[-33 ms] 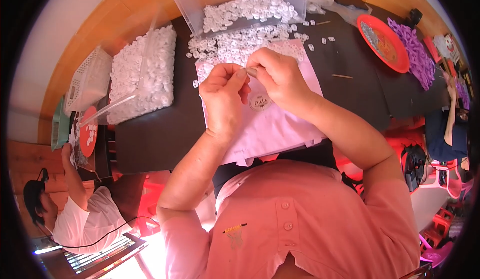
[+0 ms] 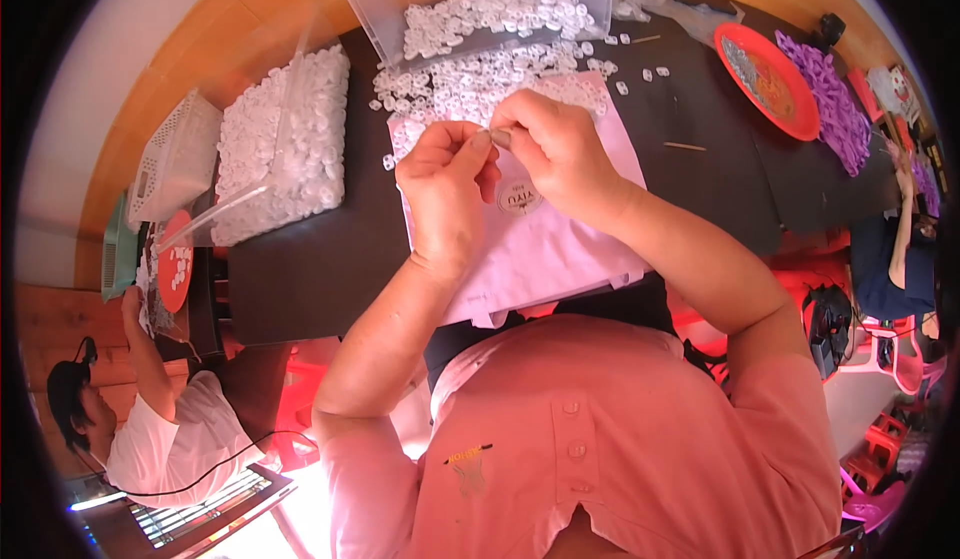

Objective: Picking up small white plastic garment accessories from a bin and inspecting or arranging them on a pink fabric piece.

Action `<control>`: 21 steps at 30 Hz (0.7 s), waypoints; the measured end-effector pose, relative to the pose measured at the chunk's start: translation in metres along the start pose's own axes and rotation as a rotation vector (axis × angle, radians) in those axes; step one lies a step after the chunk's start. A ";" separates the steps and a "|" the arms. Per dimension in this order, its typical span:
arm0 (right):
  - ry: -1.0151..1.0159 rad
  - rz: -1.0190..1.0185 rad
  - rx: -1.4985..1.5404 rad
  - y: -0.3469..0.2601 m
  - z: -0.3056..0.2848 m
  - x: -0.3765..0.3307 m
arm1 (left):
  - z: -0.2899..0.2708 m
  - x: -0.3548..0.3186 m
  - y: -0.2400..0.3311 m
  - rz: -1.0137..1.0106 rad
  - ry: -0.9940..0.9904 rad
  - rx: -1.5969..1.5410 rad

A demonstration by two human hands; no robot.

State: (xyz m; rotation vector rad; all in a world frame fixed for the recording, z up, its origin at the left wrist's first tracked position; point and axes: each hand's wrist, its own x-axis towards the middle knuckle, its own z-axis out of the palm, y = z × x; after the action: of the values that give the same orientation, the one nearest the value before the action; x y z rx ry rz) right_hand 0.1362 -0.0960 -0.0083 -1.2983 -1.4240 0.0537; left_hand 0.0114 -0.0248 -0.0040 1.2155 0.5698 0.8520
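Note:
My left hand [image 2: 442, 184] and my right hand [image 2: 562, 154] meet fingertip to fingertip over a pink cloth bag [image 2: 550, 254]. Both are closed in a pinch, thumbs against fingers. Whatever sits between the fingertips is too small and covered to name. Just beyond them, small white plastic pieces with holes [image 2: 430, 89] lie heaped across the bag's far end and the table. More of these fill a clear plastic bin [image 2: 362, 14] tipped toward me.
Left stands a clear box of white pieces [image 2: 285, 149], beside a white perforated basket [image 2: 175, 159]. A red tray [image 2: 798, 119] and purple chain-like pieces [image 2: 830, 109] lie far right. A thin stick [image 2: 685, 146] rests on the dark table [image 2: 320, 289]. Other people sit at both sides.

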 end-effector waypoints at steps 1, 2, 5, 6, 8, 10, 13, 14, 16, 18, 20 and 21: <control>0.010 0.020 0.010 -0.002 0.002 -0.001 | 0.000 -0.001 -0.001 -0.001 0.013 -0.047; 0.024 0.025 0.014 -0.002 0.001 0.003 | 0.001 0.001 -0.001 0.005 0.010 -0.051; -0.003 0.080 0.078 0.005 0.000 0.003 | -0.002 0.004 -0.003 -0.023 0.001 -0.068; -0.005 0.073 0.079 0.006 -0.001 0.004 | -0.003 0.007 -0.004 -0.029 -0.019 -0.067; 0.027 -0.018 0.026 0.008 -0.005 0.007 | -0.003 0.009 -0.003 -0.033 -0.037 -0.068; 0.034 -0.035 -0.015 0.005 -0.010 0.007 | -0.002 0.007 0.000 -0.056 -0.013 -0.052; 0.036 -0.067 -0.158 0.002 -0.014 0.009 | -0.002 0.007 0.000 -0.054 0.002 -0.035; 0.020 -0.118 -0.211 0.002 -0.013 0.009 | -0.002 0.007 0.000 -0.052 0.003 -0.034; 0.005 -0.171 -0.262 0.002 -0.012 0.010 | -0.004 0.007 -0.001 -0.048 0.001 -0.038; -0.020 -0.188 -0.306 0.002 -0.012 0.010 | -0.004 0.007 -0.001 -0.050 -0.015 -0.037; -0.015 -0.181 -0.313 0.003 -0.013 0.009 | -0.003 0.006 0.001 -0.053 -0.032 -0.035; -0.011 -0.176 -0.319 0.004 -0.013 0.009 | 0.000 0.005 0.005 -0.058 -0.031 0.001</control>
State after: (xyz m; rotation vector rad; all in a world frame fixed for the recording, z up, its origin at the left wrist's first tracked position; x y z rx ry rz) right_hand 0.1509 -0.0961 -0.0006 -1.4233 -1.5961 -0.2954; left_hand 0.0127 -0.0201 0.0006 1.2062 0.5777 0.7824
